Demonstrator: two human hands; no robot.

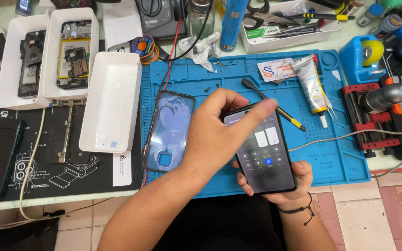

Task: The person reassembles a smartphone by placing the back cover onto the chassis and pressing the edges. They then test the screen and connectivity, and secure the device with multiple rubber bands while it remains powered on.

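Phone (265, 151) with a lit screen sits low at centre-right of the frame, above the blue mat (340, 158), gripped from beneath by the right hand (287, 183), fingers clamped on its edges. Left hand (219, 135) reaches across, fingers loosely apart, one fingertip touching the screen's upper part. White-and-orange card (276, 69) and white tube (311, 83) lie upper right on the mat; a phone back cover (169, 131) lies just left.

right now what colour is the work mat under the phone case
Blue, clearest in the head view: the work mat under the phone case.
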